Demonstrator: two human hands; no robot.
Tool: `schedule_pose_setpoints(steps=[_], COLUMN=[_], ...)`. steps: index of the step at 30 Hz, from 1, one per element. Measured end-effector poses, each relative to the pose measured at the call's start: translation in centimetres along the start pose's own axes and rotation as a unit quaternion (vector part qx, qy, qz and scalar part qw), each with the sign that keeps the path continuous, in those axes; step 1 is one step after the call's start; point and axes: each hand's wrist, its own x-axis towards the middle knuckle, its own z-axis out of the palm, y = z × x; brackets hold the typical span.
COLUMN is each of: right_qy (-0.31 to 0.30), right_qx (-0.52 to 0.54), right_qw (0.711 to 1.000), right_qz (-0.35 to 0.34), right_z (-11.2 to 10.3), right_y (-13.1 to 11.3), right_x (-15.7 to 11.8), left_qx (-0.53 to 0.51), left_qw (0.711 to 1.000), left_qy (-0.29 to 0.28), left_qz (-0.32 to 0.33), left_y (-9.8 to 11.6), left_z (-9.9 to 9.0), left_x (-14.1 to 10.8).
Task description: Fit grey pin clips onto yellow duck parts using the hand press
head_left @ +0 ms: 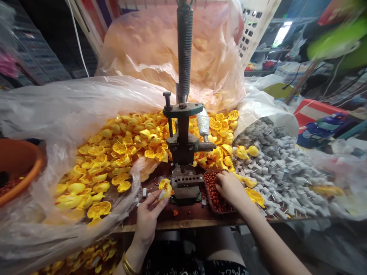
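Observation:
My left hand (149, 214) pinches a yellow plastic duck shell (165, 188) just left of the base of a hand press (186, 152). A bit of grey shows by the fingers on the shell. Over a small tray (210, 206) of red-brown bead-like pieces (212, 188), my right hand (229, 188) has its fingers down among the pieces. Its fingertips are bent and partly hidden, so what they hold cannot be made out. Behind the press lies a wide heap of yellow duck shells (120, 147).
Grey box-shaped parts with thin metal pins (281, 172) are piled at the right. An orange tub (23, 164) stands at the far left. Clear plastic sheeting (57, 103) edges the heap. The press's spring column (185, 49) rises in the middle. More yellow shells (94, 256) lie below the table.

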Motion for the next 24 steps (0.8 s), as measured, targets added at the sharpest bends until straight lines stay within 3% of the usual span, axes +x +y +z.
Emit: schedule_pose_setpoints(steps=[7, 12, 14, 17, 19, 24], right_qy=[0.040, 0.091, 0.122, 0.126, 0.125, 0.147], right_qx=[0.035, 0.167, 0.282, 0.454, 0.514, 0.545], right_qw=[0.999, 0.982, 0.950, 0.868, 0.829, 0.809], right_qz=[-0.006, -0.013, -0.059, -0.156, -0.183, -0.163], right_z=[0.3, -0.5, -0.9, -1.1, -0.7, 0.5], right_y=[0.3, -0.1, -1.6, -5.2, -7.6, -10.1], right_x=[0.1, -0.6, -1.5, -3.3, -4.3, -5.1], left_qx=[-0.022, -0.063, -0.103, -0.138, -0.146, -0.176], left_qw=[1.000, 0.997, 0.993, 0.987, 0.984, 0.974], left_qy=[0.019, 0.021, 0.009, -0.012, -0.032, -0.065], left_qz=[-0.005, -0.028, -0.058, -0.087, -0.097, -0.127], left_y=[-0.1, 0.6, 0.8, 0.8, 0.7, 0.5], left_z=[0.2, 0.6, 1.2, 2.6, 3.4, 3.7], left_x=[-0.1, -0.2, -0.6, -1.5, -2.2, -2.7])
